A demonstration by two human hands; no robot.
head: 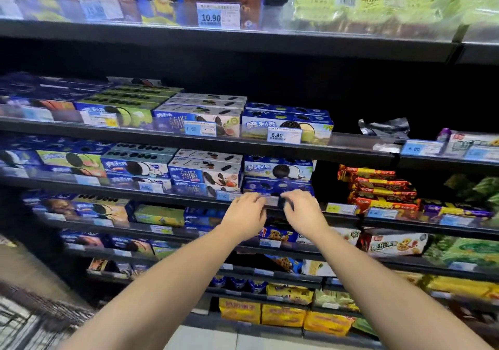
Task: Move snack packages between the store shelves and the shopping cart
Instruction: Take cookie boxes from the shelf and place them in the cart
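Both bare arms are stretched out side by side toward the middle of the snack aisle. The left hand [247, 214] and the right hand [302, 212] sit close together, not quite touching, at the front lip of a shelf [121, 189] about halfway up the rack. Their fingers bend forward over that lip, right at the face of a blue cookie box [275, 186]. The fingertips are smeared with blur, so I cannot tell whether either hand has actually closed on the box or only rests against it.

That box lies flat on the shelf, still in its place, with a second blue cookie box [278, 168] stacked on top of it. Just to the left stand the white and blue thin-cookie boxes [205, 174], also stacked. To the right, across a dark gap, is a leaning pile of red and yellow packets [378, 187].

One shelf higher, a price tag reading 6.80 [284, 135] is clipped in front of more blue boxes. Far down near the floor are yellow bags [283, 314].

The wire shopping cart [24, 320] shows at the bottom left corner, well apart from both hands, blurred so that I cannot make out what it carries
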